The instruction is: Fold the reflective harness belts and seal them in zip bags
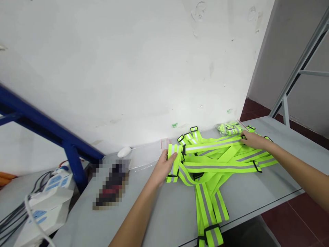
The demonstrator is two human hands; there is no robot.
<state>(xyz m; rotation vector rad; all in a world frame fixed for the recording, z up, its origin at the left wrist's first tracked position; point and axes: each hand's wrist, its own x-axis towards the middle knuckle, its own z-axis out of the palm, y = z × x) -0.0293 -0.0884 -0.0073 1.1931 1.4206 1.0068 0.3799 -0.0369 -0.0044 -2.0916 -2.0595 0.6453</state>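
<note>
A pile of neon-yellow reflective strap vests (218,161) with grey stripes and black buckles lies spread across the grey table (159,212). My left hand (164,168) is closed round the left end of one folded strap, thumb on top. My right hand (253,140) rests on the far right end of the same long strap, fingers curled over it. Some straps hang over the table's front edge (210,236).
A clear plastic bag with packed vests (230,128) lies against the white wall. A small white object (124,151) and a blurred-out item (111,185) lie at left. Power strips with cables (48,202) sit beside a blue frame (69,151). A grey metal rack (295,85) stands at right.
</note>
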